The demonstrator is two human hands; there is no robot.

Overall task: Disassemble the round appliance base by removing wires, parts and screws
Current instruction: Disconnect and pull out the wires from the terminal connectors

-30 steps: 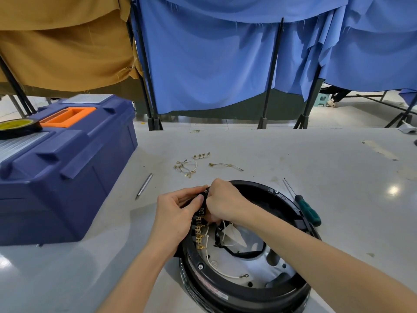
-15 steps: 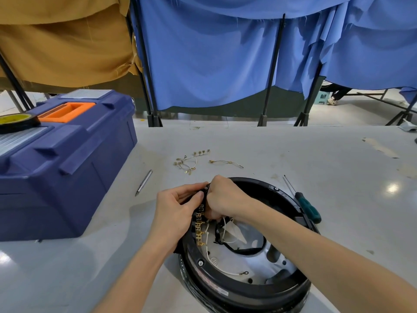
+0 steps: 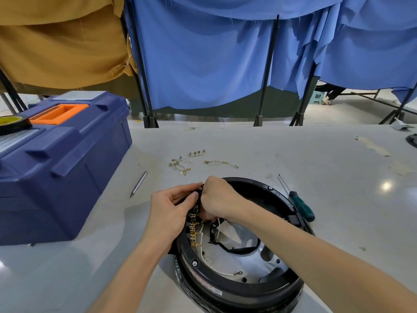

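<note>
A: Where is the round appliance base (image 3: 239, 288)?

B: On the grey table (image 3: 293, 154), nearest the person, open side up. A terminal strip (image 3: 194, 224) with brass connectors runs along the inside of its left rim, and a white wire (image 3: 216, 266) trails across the metal floor inside.

A: And the hands?

B: The left hand (image 3: 168, 213) grips the rim from outside, fingers curled round it and thumb pressed on the strip. The right hand (image 3: 220, 199) reaches across the opening, fingers bunched and curled down onto the strip's upper end. Its knuckles hide the tips.

A: Anything in the way?

B: The right forearm crosses the base and covers part of the right rim. The 2 hands hide the top of the strip.

A: Around it?

B: A green-handled screwdriver (image 3: 302, 205) lies just beside the right rim. A slim metal rod (image 3: 138, 184) lies to the left, and beyond the base sit 2 clusters of loose wires (image 3: 182, 162) with brass ends. A dark blue toolbox (image 3: 56, 166) stands far left with a tape roll (image 3: 12, 123) on its lid. Blue curtains (image 3: 203, 53) hang behind the table.
</note>
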